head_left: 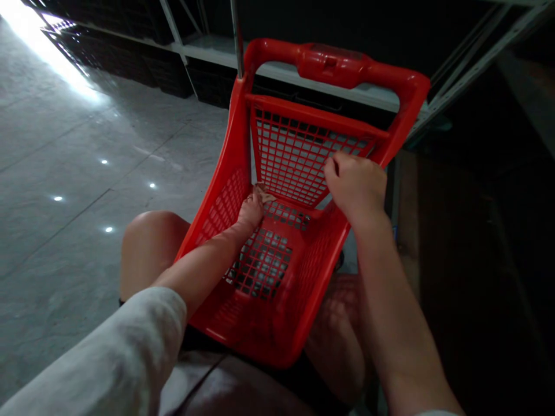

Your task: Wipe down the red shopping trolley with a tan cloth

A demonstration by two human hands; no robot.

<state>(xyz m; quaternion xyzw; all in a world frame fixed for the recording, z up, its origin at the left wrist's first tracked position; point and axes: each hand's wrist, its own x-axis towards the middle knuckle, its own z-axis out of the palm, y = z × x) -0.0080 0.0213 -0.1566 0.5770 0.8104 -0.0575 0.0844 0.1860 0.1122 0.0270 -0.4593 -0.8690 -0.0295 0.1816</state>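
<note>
A red plastic shopping cart (pixel 277 352) stands between my knees, its mesh basket facing me. My left hand (pixel 251 211) reaches down inside, to the lower left corner of the hinged mesh panel (pixel 299 153). Its fingers close on a crumpled tan cloth (pixel 266 196), pressed against the basket there. My right hand (pixel 358 182) is curled at the cart's right side rim, beside the panel's right edge; its fingertips are partly hidden. Above the panel arches the cart's thick red handle (pixel 332 63), untouched by either hand.
A metal shelf rack (pixel 212 52) runs behind the cart, with dark crates (pixel 160 72) on its lower left. A thin metal pole (pixel 237 40) rises beside the handle's left end. Grey tiled floor (pixel 87 190) spreads to the left, reflecting several lights. The right side is very dark.
</note>
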